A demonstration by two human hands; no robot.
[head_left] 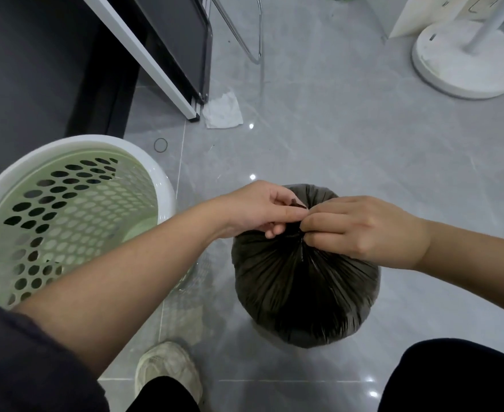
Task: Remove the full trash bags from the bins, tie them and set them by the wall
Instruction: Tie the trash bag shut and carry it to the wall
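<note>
Tying now: my left hand (256,209) and right hand (360,230) are pinching the black trash bag's (304,292) gathered neck; bag is sitting just right of emptied perforated bin (66,209). Wall placement is pending.

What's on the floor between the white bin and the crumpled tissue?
In the head view, a thin black rubber band lies on bare grey tile between the bin and the tissue.

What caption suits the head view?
Both hands, left and right, tie a black bag on the floor beside an empty bin.
</note>
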